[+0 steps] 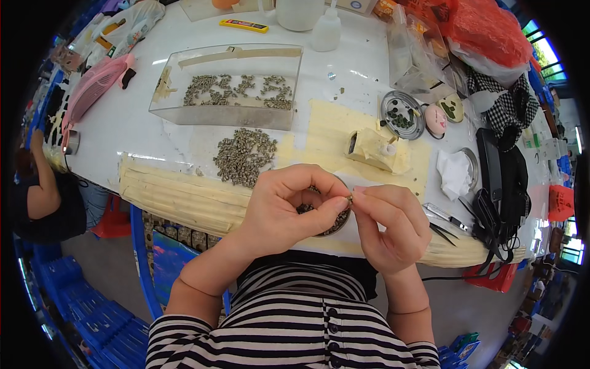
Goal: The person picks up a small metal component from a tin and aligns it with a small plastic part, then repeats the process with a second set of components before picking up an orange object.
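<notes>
My left hand (289,206) and my right hand (390,224) meet above the table's near edge. Their fingertips pinch one tiny dark metal part (350,198) between them. Right under the hands sits a small round dish (335,224) of the same dark parts, mostly hidden by my fingers. A loose heap of small grey-green parts (244,156) lies on the white table just beyond my left hand. Further back a clear plastic tray (184,114) holds more of them.
A taped block (372,147) stands on yellowed tape. A round metal lid (401,114) with parts, tweezers (445,232), a crumpled tissue (453,172) and black cables (498,184) lie at right. A pink fan (92,86), white bottle (326,27) and another person (43,197) are left and back.
</notes>
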Available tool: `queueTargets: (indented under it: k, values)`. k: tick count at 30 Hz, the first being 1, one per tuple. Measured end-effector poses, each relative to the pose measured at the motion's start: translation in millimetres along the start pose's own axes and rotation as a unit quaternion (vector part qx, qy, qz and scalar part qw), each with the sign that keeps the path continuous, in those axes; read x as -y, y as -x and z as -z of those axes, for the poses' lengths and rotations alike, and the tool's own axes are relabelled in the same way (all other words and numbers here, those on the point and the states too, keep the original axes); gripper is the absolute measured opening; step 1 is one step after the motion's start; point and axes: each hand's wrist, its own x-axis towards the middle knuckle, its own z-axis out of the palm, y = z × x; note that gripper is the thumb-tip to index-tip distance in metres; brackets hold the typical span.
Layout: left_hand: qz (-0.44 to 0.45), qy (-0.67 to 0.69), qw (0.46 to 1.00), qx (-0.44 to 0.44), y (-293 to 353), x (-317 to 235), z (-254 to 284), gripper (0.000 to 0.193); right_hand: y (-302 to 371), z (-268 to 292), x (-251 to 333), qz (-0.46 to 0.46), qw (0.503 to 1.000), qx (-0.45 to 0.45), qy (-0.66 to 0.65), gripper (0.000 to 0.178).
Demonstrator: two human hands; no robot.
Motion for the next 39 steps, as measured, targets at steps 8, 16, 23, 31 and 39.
queueTargets:
  k: [8,16,23,31,39]
  values:
    - [0.005,-0.002,1.0,-0.004,-0.7,1.6,1.4,0.012,-1.2,-0.8,-1.0,-0.002,1.0,0.01,-0.007,0.027]
    - [0.007,-0.015,1.0,-0.001,-1.0,-0.9,-1.0,0.009,-0.8,-0.8,-1.4,0.001,1.0,0.007,-0.008,0.027]
    - [0.001,-0.023,1.0,0.002,-0.9,-0.4,-0.6,0.009,0.1,-1.5,-1.5,0.005,1.0,0.012,-0.004,0.026]
    - [-0.015,-0.016,1.0,-0.004,-1.5,0.9,-1.2,0.011,-1.1,-0.2,0.1,-0.03,0.999,0.006,-0.021,0.026]
    - [-0.048,-0.006,0.999,0.003,-1.1,4.2,0.1,0.013,-1.0,0.0,1.5,-0.039,0.999,0.0,-0.03,0.027]
